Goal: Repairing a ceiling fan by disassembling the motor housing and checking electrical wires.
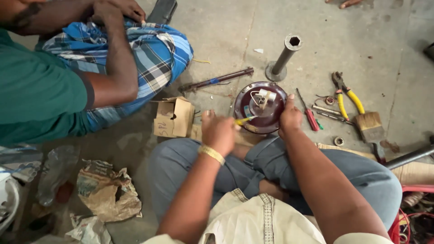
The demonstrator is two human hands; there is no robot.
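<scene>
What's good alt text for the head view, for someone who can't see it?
Seated cross-legged on a concrete floor, a person steadies a round maroon motor housing with the right hand while the left hand holds a yellow-handled tool to it. Pliers, a red screwdriver and a paintbrush lie to the right; another person sits at left.

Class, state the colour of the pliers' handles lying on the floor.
Yellow: the pliers show best in the head view, right of the round maroon housing.

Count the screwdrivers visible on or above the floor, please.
2. The red-handled screwdriver lies on the concrete floor, right of the round maroon motor housing. The yellow-handled screwdriver is in the left hand. Others may be hidden.
</scene>
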